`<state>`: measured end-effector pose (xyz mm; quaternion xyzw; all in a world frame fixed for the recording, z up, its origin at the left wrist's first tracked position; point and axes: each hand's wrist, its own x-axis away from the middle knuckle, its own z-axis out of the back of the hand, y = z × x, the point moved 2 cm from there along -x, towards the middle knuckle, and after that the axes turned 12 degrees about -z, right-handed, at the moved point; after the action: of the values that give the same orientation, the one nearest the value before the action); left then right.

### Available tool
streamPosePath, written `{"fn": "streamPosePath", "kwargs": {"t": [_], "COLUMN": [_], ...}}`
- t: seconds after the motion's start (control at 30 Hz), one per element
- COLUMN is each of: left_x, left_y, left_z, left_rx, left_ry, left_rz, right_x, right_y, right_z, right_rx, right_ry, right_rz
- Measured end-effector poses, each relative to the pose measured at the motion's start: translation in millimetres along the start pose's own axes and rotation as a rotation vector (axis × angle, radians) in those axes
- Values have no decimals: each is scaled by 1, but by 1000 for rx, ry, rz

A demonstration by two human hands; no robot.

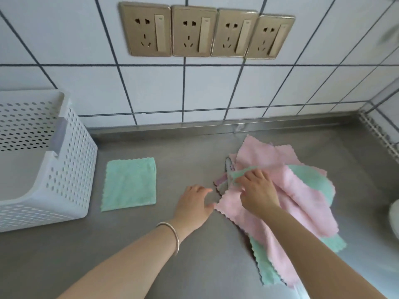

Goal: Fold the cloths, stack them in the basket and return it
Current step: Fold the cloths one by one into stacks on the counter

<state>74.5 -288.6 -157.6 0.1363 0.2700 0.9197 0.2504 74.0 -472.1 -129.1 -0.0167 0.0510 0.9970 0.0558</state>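
Right hand [255, 188] pinched pink cloth [302, 203] atop loose pile [269, 262]; left hand [194, 203] lay flat, fingers relaxed, beside it. Folded green cloth [129, 184] near basket [71, 160].

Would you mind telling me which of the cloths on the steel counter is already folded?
The green cloth lying alone beside the white perforated basket; it is a neat flat square, while the pink and green cloths lie jumbled in a heap.

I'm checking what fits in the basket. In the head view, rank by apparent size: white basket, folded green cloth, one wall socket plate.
1. white basket, though nearness and the cut-off frame edge inflate it.
2. folded green cloth.
3. wall socket plate, farther away, so its gap from the cloth is unsure.
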Motion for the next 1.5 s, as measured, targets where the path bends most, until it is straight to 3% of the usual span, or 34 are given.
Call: {"fn": "streamPosePath", "kwargs": {"t": [0.17, 0.33, 0.47, 0.7, 0.87, 1.07, 1.23, 1.33, 1.4, 1.5], "left_x": [-31, -46, -37, 7, 52, 109, 157, 193, 216, 256], "left_y": [44, 80, 93, 104, 81, 37, 3, -15, -33, -60], "left_z": [-15, -4, 13, 101, 164, 222, 268, 274, 260, 214], "left_rx": [122, -22, 123, 40, -67, -171, -332, -205, -75, 75], "left_ry": [-13, 89, 54, 34, 86, 170, 377, 544, 545, 380], "left_rz": [60, -18, -69, -218, -239, -126, -50, -47, -69, -106], "right_x": [0, 3, 7, 13, 22, 36, 38, 52, 67, 92], "right_y": [25, 45, 60, 85, 68, 16, -32, -52, -61, -70], "right_z": [2, 25, 54, 125, 160, 179, 207, 209, 198, 160], "right_rx": [108, -76, -102, 75, 112, -429, -744, -929, -1019, -972], "right_ry": [-60, 49, 71, 119, 5, -276, -141, -169, -242, -372], "right_rz": [64, 142, 275, 337, 246, 11, -66, -81, -106, -51]}}
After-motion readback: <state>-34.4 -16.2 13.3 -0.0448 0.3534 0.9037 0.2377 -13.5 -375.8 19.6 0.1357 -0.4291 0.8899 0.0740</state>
